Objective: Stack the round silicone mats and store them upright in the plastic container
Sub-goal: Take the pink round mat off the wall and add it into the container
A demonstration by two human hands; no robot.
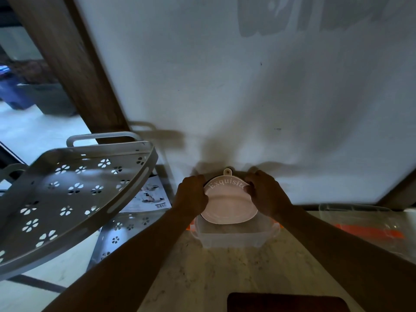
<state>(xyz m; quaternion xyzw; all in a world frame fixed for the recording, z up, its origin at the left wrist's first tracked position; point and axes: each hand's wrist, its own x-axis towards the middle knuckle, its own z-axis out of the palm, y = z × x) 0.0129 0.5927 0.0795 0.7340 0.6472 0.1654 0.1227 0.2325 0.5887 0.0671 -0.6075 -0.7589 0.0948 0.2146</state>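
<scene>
A round pale mat (227, 204), marked "Exquisite" along its upper arc and fitted with a small hanging tab at the top, is gripped at its two side edges. The left hand (192, 194) is closed over the left rim, with the fingers curled around the edge; the right hand (265, 192) is closed over the upper right rim, where part of the lettering is covered by the fingertips. Whether one mat or a stack is held cannot be told. The mat is held upright, face toward the camera, with its lower edge set down inside a clear plastic container (234, 238) directly beneath the grip. Orange clips are seen at the container's left and right ends. The container is borne by a pale marbled counter (225, 271), which extends from the grip toward the viewer. A clear lid (360, 221) with an orange strip is seen lying on the counter to the right of the grip. To the left, a grey perforated tray (74, 194) with flower-shaped cut-outs is shown, and a printed leaflet (150, 197) lies between it and the left hand. Behind the grip stands a white wall (247, 86).
</scene>
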